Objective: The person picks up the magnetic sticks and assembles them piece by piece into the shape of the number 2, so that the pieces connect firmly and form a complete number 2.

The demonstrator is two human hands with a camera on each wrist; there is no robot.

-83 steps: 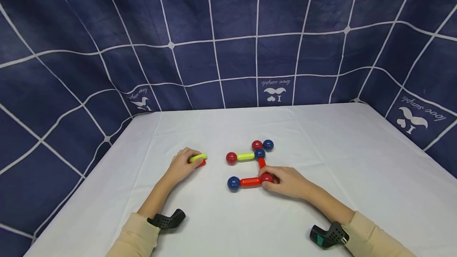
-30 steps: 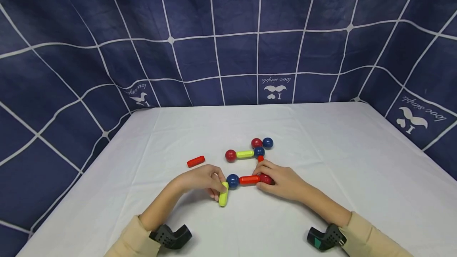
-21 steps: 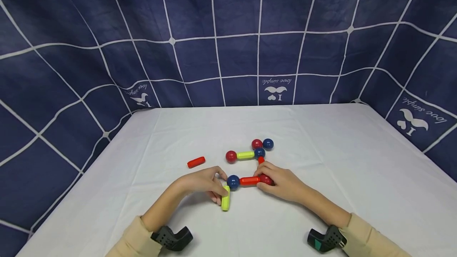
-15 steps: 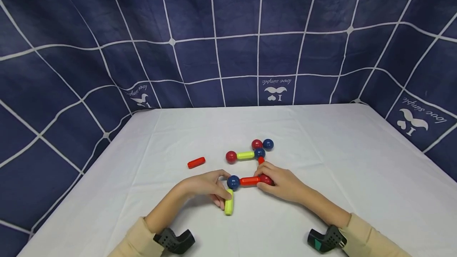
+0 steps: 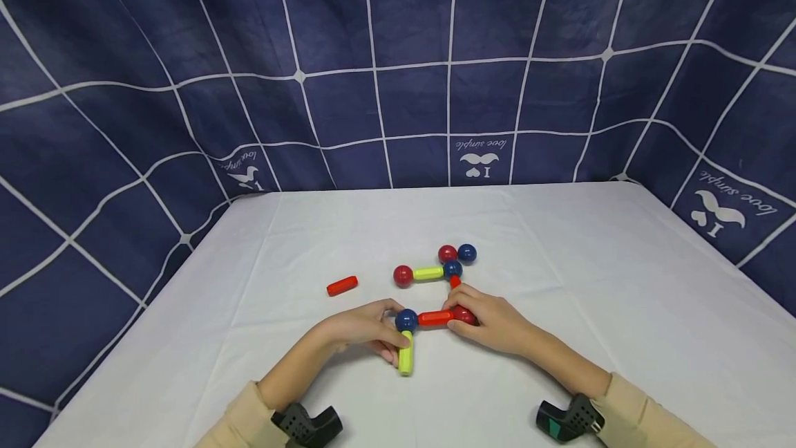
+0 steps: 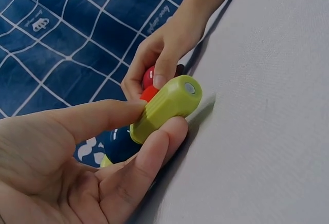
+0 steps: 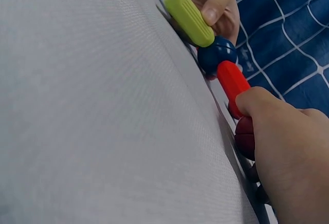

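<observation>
My left hand [image 5: 370, 329] pinches a yellow-green magnetic rod [image 6: 167, 106] between thumb and fingers. The rod's far end meets a blue ball [image 5: 407, 320], and its near end points toward me. From that ball a red rod [image 5: 435, 318] runs right to a red ball [image 5: 463, 314], which my right hand [image 5: 491, 320] grips, fingers partly covering it. Another red rod [image 5: 455, 282], partly hidden by the right fingers, leads back to a second blue ball [image 5: 452, 269]. A second yellow-green rod [image 5: 428, 273] joins that ball to a red ball [image 5: 403, 276] on its left.
A loose red rod [image 5: 342, 286] lies on the white tablecloth [image 5: 298, 227], beyond my left hand. Behind the joined pieces sit a red ball [image 5: 448, 254] and a blue ball [image 5: 467, 253] side by side. A dark blue checked curtain [image 5: 410, 88] hangs behind the table.
My left hand took the yellow-green rod from beside the loose red rod and brought it right to the front blue ball, which it now meets. My right hand stays on the red ball.
</observation>
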